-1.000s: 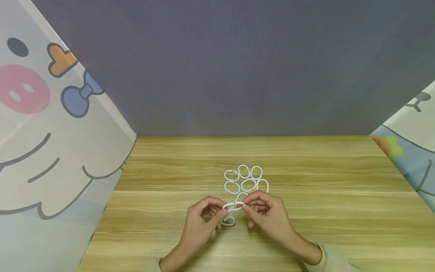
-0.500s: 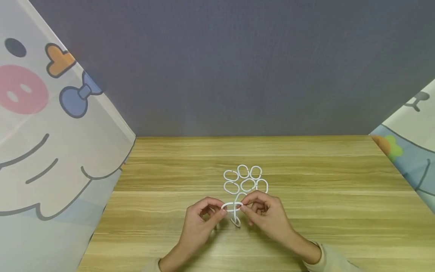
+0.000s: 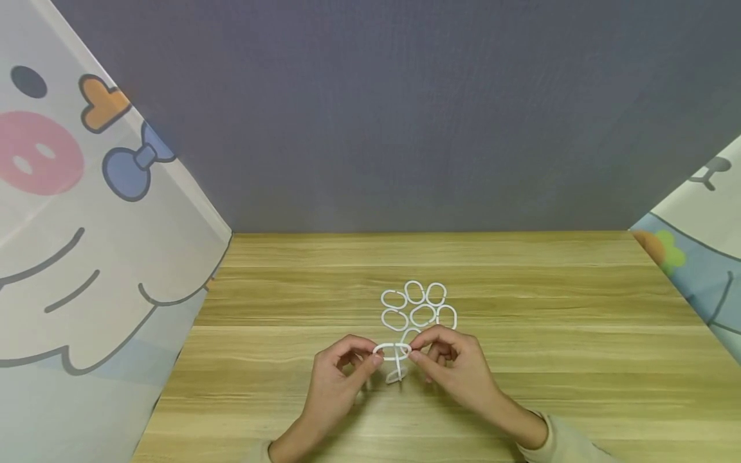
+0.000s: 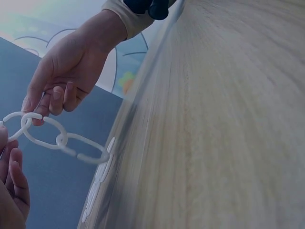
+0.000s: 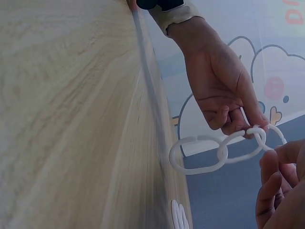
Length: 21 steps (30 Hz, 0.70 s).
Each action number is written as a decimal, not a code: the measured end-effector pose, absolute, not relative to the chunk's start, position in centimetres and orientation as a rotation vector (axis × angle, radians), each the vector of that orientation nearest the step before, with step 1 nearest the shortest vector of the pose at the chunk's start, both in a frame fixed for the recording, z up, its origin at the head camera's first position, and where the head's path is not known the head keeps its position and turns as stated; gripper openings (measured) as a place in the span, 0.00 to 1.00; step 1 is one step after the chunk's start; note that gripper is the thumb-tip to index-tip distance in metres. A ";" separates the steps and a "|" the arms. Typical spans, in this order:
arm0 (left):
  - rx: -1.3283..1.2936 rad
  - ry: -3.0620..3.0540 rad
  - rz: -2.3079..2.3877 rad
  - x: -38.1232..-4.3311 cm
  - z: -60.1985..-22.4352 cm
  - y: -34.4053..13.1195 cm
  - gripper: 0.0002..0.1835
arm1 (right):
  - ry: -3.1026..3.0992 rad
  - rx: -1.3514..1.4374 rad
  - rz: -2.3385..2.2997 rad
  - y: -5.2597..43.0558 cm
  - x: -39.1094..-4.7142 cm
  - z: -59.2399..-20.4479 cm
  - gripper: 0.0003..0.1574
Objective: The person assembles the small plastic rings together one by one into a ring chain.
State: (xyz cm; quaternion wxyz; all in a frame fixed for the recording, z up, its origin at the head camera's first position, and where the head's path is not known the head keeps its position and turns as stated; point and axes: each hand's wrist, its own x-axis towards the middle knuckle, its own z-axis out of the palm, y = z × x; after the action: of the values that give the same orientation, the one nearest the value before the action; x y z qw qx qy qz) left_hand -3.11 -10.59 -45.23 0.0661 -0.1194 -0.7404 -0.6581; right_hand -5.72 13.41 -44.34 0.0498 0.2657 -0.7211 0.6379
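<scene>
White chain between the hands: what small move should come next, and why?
Probably free the right hand to fetch a loose link: both it and the left hand pinch the top link, two joined links hang beneath, and more lie on the table.

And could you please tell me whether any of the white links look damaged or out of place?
Nothing clearly stands out. The raised chain is joined link through link, and the other links lie on the table. Several links have small gaps, but the repetition suggests design rather than damage.
</scene>
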 end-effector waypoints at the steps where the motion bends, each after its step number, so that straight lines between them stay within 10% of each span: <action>1: -0.353 -2.231 -1.984 -3.1 -45.3 -10.6 0.04 | -2.193 0.813 1.941 13.4 -5.8 -44.4 0.13; 21: -0.230 -2.209 -1.990 -2.3 -45.5 -12.0 0.08 | -2.192 0.772 1.899 14.6 -6.7 -45.5 0.14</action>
State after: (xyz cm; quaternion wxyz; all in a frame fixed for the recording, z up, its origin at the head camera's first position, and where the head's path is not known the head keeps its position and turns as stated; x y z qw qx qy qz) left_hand -2.32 -11.99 -45.49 0.0797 -0.0767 -0.7386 -0.6651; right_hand -6.72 14.57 -45.52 0.0702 0.2567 -0.7285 0.6312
